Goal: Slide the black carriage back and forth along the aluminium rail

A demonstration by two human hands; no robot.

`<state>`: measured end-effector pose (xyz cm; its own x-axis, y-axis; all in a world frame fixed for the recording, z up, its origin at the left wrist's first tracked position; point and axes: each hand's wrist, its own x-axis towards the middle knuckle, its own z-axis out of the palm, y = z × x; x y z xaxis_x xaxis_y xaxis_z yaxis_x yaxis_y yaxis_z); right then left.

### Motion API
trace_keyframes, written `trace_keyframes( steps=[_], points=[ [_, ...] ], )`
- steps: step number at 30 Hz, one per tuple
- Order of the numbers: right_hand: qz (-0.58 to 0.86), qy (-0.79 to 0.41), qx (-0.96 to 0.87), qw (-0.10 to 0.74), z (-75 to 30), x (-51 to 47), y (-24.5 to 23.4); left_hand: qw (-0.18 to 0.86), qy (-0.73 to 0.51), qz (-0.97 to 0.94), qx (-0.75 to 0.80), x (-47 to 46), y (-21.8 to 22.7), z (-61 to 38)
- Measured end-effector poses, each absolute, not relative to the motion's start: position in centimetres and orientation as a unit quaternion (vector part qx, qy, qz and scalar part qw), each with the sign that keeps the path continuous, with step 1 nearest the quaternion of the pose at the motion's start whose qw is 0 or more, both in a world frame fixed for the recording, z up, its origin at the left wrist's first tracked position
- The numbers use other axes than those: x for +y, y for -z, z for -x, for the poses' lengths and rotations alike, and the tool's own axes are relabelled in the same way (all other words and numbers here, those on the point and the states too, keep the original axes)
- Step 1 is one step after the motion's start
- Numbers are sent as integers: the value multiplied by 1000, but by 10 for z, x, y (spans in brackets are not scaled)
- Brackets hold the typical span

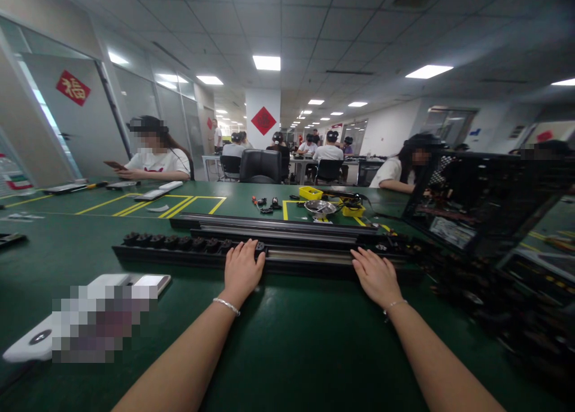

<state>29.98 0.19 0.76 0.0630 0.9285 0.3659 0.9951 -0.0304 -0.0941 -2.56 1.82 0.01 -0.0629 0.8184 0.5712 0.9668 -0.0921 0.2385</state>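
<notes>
Across the green bench (291, 352), near black rail (305, 266) lies in front of the wearer, long axis left-right, channel facing up. Its right end merges into a dark heap of parts (467, 295), too murky to separate. White device (27, 347) at left is partly pixelated. Left hand (243, 267) sits by the inner end of a row of knobby round black parts (184, 243) in the rail's left half; right hand (374, 272) rests past a smooth, straight bare stretch. Both hands' fingers bend loosely over the rail; undersides hidden, can't tell if either grips. Slim black rails (274, 226) behind, roughly parallel.
</notes>
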Motion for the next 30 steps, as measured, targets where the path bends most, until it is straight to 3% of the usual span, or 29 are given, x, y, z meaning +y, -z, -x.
trace_keyframes(
  steps=[30],
  points=[
    [711,100,-675,168,-301,3,-6,123,255,685,-672,17,-3,26]
  ],
)
